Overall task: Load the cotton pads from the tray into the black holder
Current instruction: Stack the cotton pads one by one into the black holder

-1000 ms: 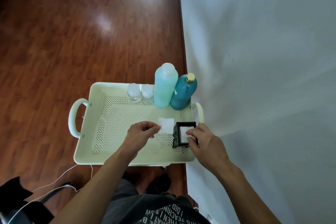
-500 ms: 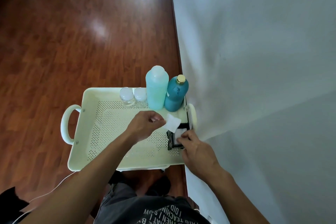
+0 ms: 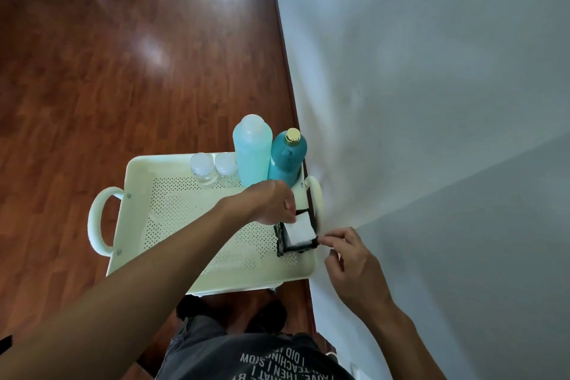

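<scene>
A pale cream perforated tray (image 3: pixel 185 225) with side handles rests at knee height beside a white wall. The black holder (image 3: pixel 282 245) stands in the tray's right front corner. A white square cotton pad (image 3: pixel 300 230) lies across the holder's open top. My left hand (image 3: pixel 268 202) reaches over from the left and pinches the pad's left edge. My right hand (image 3: pixel 348 259) is just right of the holder, its fingertips on the holder's right front corner.
At the tray's back edge stand a light blue bottle (image 3: pixel 251 153), a teal bottle (image 3: pixel 287 157) with a gold cap, and two small clear jars (image 3: pixel 212 168). A white wall (image 3: pixel 431 102) closes the right side. Dark wooden floor (image 3: pixel 108 71) surrounds the tray.
My left hand lifted a cotton pad off the tray floor and carried it right onto the holder's top. My right hand slid from over the holder to its right front corner.
</scene>
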A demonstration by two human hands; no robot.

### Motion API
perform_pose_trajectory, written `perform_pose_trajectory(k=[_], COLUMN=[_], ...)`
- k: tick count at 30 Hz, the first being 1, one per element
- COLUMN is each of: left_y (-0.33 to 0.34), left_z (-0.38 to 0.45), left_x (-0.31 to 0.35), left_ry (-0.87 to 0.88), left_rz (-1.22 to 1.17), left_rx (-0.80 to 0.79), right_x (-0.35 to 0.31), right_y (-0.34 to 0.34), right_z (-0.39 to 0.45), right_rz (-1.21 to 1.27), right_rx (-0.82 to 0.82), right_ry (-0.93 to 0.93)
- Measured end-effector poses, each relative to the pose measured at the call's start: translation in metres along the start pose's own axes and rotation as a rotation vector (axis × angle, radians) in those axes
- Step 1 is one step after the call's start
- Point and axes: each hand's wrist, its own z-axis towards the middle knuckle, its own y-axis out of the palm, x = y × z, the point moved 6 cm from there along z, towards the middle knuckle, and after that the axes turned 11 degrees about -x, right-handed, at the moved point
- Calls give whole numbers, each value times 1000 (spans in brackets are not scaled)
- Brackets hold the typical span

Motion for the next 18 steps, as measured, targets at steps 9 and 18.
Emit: perform_pose_trajectory(k=[9,18], left_y=[6,3], left_z=[-4,-13], left_x=[20,1], left_ry=[36,99], left_rz=[462,284], left_rx=[148,211], right_x=[-18,-23], right_y=[21,25], right_z=[6,21], right_rz=[-32,-187], right_rx=[-119,-120], right_ry=[-74,-77])
